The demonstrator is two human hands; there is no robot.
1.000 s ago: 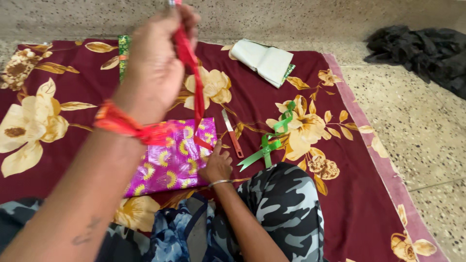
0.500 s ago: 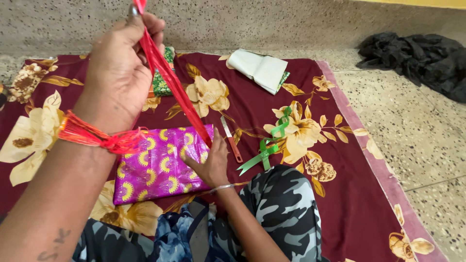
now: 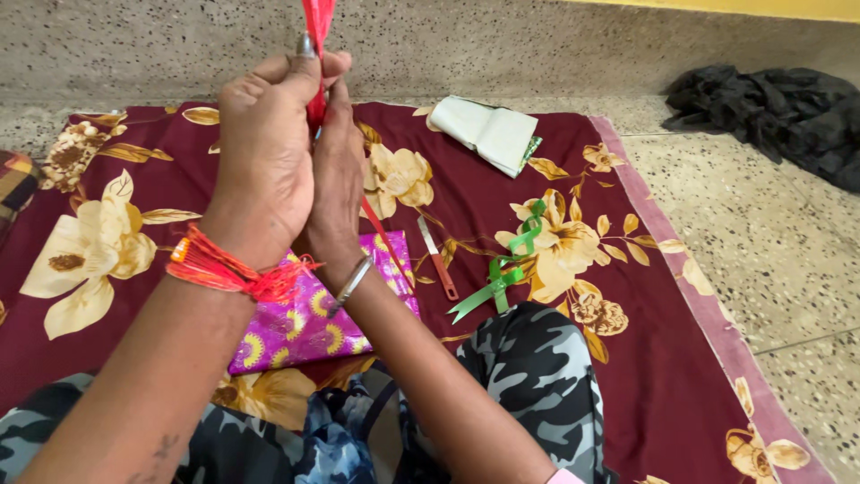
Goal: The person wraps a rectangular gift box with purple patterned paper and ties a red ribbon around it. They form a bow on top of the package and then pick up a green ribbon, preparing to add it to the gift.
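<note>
My left hand (image 3: 264,161), with a red thread band at the wrist, is raised and pinches a red ribbon (image 3: 316,22) that runs up out of view. My right hand (image 3: 338,184), wearing a thin metal bangle, presses against the left and grips the same ribbon just below it. The ribbon's lower part (image 3: 383,235) slants down to a pink gift-wrapped box (image 3: 309,327) with yellow patterns. The box lies on the maroon floral blanket (image 3: 134,161) in front of my knees and is partly hidden by my arms.
A small red-handled knife (image 3: 438,259) and a curled green ribbon (image 3: 502,269) lie right of the box. Folded white paper (image 3: 488,130) sits at the blanket's far edge. A black cloth (image 3: 775,108) lies on the speckled floor (image 3: 770,251) at right, and a checked cloth (image 3: 13,184) at far left.
My right hand has left the box and risen to meet my left hand on the red ribbon. The left hand has shifted slightly right, and the ribbon now hangs steeper.
</note>
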